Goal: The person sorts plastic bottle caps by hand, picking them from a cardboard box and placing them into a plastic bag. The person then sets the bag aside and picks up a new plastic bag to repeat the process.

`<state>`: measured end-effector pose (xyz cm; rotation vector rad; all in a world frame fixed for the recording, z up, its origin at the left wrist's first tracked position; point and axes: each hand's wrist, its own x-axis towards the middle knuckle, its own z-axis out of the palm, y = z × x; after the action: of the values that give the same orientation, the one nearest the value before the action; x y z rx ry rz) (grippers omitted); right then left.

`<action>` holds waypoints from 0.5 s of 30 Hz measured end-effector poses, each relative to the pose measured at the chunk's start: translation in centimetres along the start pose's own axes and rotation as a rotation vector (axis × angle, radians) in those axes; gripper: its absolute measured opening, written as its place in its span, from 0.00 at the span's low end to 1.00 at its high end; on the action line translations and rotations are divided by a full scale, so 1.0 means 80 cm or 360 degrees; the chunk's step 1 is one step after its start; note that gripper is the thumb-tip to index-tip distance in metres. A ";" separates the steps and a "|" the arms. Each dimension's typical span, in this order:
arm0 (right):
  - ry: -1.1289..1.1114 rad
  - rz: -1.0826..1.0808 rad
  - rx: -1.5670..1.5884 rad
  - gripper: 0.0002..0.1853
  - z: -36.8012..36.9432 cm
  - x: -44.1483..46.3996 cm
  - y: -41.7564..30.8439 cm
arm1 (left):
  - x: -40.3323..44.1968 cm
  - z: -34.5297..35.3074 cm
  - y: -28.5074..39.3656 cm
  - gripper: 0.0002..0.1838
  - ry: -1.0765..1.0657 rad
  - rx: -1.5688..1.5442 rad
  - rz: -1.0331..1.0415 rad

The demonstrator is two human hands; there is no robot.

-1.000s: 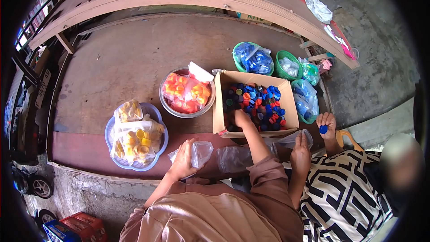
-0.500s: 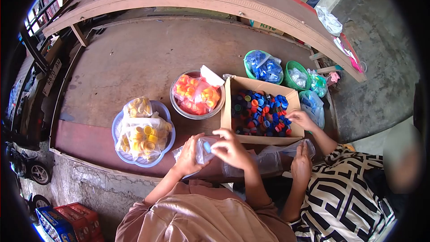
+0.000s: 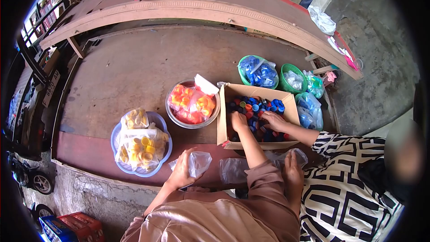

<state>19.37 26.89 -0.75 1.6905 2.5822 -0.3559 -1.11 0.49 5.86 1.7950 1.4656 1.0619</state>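
Observation:
A clear plastic bag [image 3: 199, 163] is gripped in my left hand [image 3: 181, 170], its mouth standing up above the table's near edge. My right hand [image 3: 239, 121] reaches into the left part of a cardboard box [image 3: 221, 130], down among blue, red and dark bottle caps [image 3: 255, 107]. The fingertips of that hand are hidden by the caps and the hand itself. A co-worker's hand [image 3: 274, 121] is in the same box, to the right of mine. The co-worker's other hand [image 3: 293, 170] holds another clear bag [image 3: 301, 156].
A blue basin [image 3: 167, 152] holds bagged yellow caps; a metal bowl [image 3: 217, 115] holds bagged orange and red ones. Behind the box stand green baskets [image 3: 242, 77] with bagged caps. More clear bags [image 3: 233, 170] lie at the front edge. A raised wooden shelf [image 3: 179, 8] crosses behind.
My right hand has gone from beside the left-hand bag, where it held a blue cap, into the box. The co-worker's hand has moved further left over the caps.

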 end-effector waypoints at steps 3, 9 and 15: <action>0.0134 0.0110 0.0115 0.14 0.006 0.003 -0.001 | 0.000 -0.001 -0.001 0.44 0.0038 0.0030 -0.0037; 0.0218 0.0104 0.0218 0.09 0.007 -0.011 0.015 | -0.003 0.009 -0.009 0.44 0.0040 0.0041 -0.0130; -0.0018 0.0262 0.2889 0.09 -0.036 -0.056 0.001 | -0.005 0.010 -0.007 0.44 0.0034 0.0065 -0.0132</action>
<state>21.55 23.48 2.74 1.7648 1.6529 -3.1562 -0.72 0.29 4.94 1.7399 1.5709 1.0198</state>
